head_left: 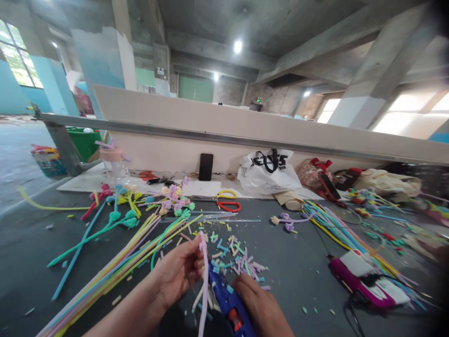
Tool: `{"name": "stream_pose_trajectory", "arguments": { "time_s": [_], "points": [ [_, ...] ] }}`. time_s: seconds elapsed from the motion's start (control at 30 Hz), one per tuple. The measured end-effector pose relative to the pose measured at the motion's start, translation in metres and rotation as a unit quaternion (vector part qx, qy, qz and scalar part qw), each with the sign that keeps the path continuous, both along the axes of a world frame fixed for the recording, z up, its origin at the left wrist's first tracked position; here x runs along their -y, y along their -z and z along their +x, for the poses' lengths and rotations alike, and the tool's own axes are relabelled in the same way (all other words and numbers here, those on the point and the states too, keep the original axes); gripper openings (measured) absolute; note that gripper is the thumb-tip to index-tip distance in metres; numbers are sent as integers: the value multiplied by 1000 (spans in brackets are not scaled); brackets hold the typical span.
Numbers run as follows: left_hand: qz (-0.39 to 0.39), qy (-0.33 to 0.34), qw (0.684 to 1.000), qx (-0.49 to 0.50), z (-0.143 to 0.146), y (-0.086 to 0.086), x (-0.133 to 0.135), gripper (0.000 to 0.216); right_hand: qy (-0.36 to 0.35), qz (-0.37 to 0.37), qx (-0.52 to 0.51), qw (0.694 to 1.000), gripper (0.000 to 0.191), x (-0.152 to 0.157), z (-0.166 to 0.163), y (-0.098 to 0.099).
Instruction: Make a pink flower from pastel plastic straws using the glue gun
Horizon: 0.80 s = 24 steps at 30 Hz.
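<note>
Pinching the lilac stem (205, 290) near its upper end, my left hand (178, 271) grasps it between thumb and finger, the other fingers curled behind. The stem hangs just left of the glue gun (226, 302), its length running down toward me. In my judgement the pinch sits high to steady that end and leave the rest free.

My right hand (259, 299) lies along the gun's right side and appears closed about it; the fingertips are hidden, so pressure on a trigger cannot be confirmed. The gun's nose points away from me, near the pinched end, presumably so both meet with little travel.

Offcuts (242, 267) are strewn loose beyond the gun, in no evident order. Scissors (239, 206) lie farther beyond it, probably parked there within reach. Left of the gun, a bundle (112, 274) of stems is laid lengthwise, which should let single pieces draw out. A phone (206, 167) stands upright well beyond the gun, leaning on the partition (168, 152), apparently for support.
</note>
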<state>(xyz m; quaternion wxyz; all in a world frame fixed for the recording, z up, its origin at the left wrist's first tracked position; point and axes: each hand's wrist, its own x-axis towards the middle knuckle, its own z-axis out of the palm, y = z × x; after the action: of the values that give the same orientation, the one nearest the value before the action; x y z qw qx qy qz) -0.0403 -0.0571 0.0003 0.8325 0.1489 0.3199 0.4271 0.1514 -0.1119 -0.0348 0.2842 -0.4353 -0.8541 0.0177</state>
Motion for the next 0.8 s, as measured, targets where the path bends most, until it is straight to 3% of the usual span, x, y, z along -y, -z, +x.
{"name": "stream_pose_trajectory", "arguments": {
  "time_s": [0.27,0.47,0.6,0.7,0.8],
  "points": [
    [-5,3,1000,13,-4,1,-4,16,4,-6,13,1000,12,2,2,6],
    [25,16,999,29,-7,4,-8,19,17,-45,19,999,22,4,31,-20],
    [41,17,999,-5,-7,6,-5,15,186,-81,73,976,8,-19,63,-36],
    [65,34,997,-9,-7,7,-4,13,280,-133,103,945,21,-46,87,-32],
    [83,52,995,-17,-6,7,-3,13,319,-186,100,924,35,-71,105,-22]
  ]
}}
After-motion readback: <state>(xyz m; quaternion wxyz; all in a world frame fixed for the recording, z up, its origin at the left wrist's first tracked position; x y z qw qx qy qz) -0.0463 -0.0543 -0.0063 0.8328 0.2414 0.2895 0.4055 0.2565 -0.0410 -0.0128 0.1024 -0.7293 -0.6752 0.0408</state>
